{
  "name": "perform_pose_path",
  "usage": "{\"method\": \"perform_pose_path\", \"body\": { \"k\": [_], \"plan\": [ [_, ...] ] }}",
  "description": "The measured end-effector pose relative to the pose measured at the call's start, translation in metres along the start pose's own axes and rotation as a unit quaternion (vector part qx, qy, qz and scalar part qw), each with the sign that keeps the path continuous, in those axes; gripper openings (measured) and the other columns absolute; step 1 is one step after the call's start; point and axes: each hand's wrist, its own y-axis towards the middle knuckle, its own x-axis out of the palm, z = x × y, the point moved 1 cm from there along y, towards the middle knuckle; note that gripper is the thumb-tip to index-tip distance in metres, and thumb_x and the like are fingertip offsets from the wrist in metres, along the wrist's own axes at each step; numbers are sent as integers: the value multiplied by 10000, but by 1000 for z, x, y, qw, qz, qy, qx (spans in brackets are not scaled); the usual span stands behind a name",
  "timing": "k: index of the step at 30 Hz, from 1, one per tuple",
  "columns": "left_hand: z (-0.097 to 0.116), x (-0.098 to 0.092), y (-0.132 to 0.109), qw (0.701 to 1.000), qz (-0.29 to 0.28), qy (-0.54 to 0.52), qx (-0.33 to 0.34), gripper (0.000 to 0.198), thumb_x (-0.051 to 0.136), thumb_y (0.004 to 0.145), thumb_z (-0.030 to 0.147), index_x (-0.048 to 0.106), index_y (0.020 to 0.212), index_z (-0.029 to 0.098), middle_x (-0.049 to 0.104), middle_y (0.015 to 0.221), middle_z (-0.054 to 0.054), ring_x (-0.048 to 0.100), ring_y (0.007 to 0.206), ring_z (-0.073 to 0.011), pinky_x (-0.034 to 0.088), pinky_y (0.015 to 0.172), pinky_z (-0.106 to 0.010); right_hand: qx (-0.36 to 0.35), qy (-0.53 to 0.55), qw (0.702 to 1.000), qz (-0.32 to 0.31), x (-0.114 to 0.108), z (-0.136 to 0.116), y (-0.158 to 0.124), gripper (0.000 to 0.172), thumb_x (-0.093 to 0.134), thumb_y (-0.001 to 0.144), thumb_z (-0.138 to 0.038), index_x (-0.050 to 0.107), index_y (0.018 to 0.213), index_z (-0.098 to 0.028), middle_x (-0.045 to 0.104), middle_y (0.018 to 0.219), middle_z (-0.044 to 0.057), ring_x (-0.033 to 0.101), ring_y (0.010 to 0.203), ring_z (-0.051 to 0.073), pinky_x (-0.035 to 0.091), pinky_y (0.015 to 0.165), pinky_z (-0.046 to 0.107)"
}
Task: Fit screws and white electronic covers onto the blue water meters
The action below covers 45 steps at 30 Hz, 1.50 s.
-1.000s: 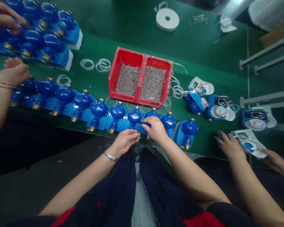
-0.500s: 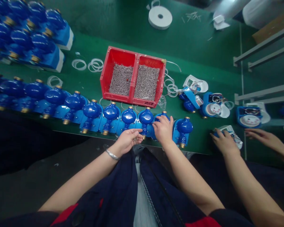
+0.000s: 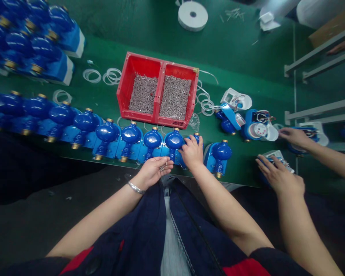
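A row of blue water meters [image 3: 130, 140] with brass ends lies along the near edge of the green table [image 3: 241, 69]. My left hand [image 3: 153, 171] is cupped at the table's edge and holds several small metal screws. My right hand [image 3: 192, 152] rests on one blue meter [image 3: 196, 138] in the row, fingers curled onto it. Another blue meter [image 3: 220, 153] lies just right of that hand. A red two-compartment bin [image 3: 125, 86] full of screws stands behind the row.
More blue meters [image 3: 31, 42] are stacked at the far left. White rings [image 3: 112, 76] lie beside the bin, a white tape roll [image 3: 192, 15] at the back. To the right, another person's hands [image 3: 278, 176] work on opened meters [image 3: 257, 128]. A metal rack [image 3: 319, 57] stands far right.
My right hand moved from one meter to the one beside it on the right. A person's hands at the far left are gone from view. The neighbour's far hand reached toward an opened meter.
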Motion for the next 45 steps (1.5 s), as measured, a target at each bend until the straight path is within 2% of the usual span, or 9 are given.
{"method": "perform_pose_path", "body": {
  "k": [9, 13, 16, 20, 26, 32, 37, 41, 45],
  "plan": [
    [-10, 15, 2, 995, -4, -95, 11, 115, 524, 763, 50, 617, 700, 74, 633, 650, -39, 582, 564, -83, 481, 538, -183, -56, 183, 980, 61, -35, -47, -46, 135, 508, 825, -272, 624, 824, -203, 632, 873, 30, 534, 868, 164, 225, 1038, 444],
    [-14, 22, 1, 998, -7, -64, 8, 99, 546, 771, 113, 619, 716, 75, 648, 702, -74, 614, 639, -126, 511, 633, -251, -49, 169, 980, 89, -31, -30, -46, 189, 442, 857, -224, 622, 814, -186, 641, 851, 29, 550, 843, 139, 251, 1038, 409],
    [-13, 26, 1, 999, 0, -32, 20, 132, 497, 802, 122, 613, 807, 59, 655, 758, -116, 634, 698, -160, 515, 696, -294, -20, 100, 990, 98, -24, -2, -35, 190, 462, 844, -220, 629, 764, -176, 629, 992, 56, 515, 1014, 185, 216, 1046, 447],
    [-13, 28, 2, 1000, -28, -7, 7, 193, 432, 833, 126, 589, 912, 45, 659, 802, -145, 641, 685, -165, 519, 673, -288, -82, -9, 996, 24, -10, 21, -16, 198, 468, 815, -170, 650, 738, -159, 570, 1149, 83, 399, 1176, 262, 135, 1049, 523],
    [-14, 24, 1, 999, -53, 1, -8, 290, 411, 865, 277, 588, 945, 61, 667, 784, -132, 639, 649, -157, 522, 597, -261, -125, -69, 988, -51, -1, 15, 1, 247, 436, 810, -131, 681, 778, -125, 598, 1044, 129, 387, 1182, 291, 110, 1062, 526],
    [-14, 20, 1, 998, -48, 4, -36, 429, 357, 865, 405, 594, 880, 48, 662, 739, -146, 636, 607, -163, 510, 538, -243, -36, 67, 997, -24, -20, 5, -2, 147, 537, 797, -238, 666, 829, -175, 618, 1024, 83, 464, 1088, 262, 151, 1034, 538],
    [-20, 24, 2, 997, -79, -15, -17, 353, 381, 864, 378, 583, 798, 96, 634, 666, -73, 614, 597, -147, 526, 574, -287, -23, 264, 964, -27, -39, -24, -29, 104, 568, 787, -282, 650, 806, -221, 644, 949, 28, 534, 966, 190, 191, 1024, 496],
    [-25, 34, 2, 996, -87, -8, -25, 325, 406, 860, 360, 580, 769, 100, 617, 660, -60, 604, 606, -140, 530, 592, -301, -18, 268, 963, 18, -41, -25, -45, 142, 512, 815, -228, 629, 736, -212, 655, 838, 7, 553, 892, 161, 176, 1042, 451],
    [-24, 41, 2, 997, -74, 32, -12, 210, 497, 825, 239, 596, 867, 59, 645, 777, -122, 626, 682, -147, 524, 671, -266, 127, 148, 981, 22, -33, 19, -47, 173, 472, 821, -238, 613, 746, -171, 644, 838, 54, 560, 851, 185, 384, 864, 345]
  ]
}}
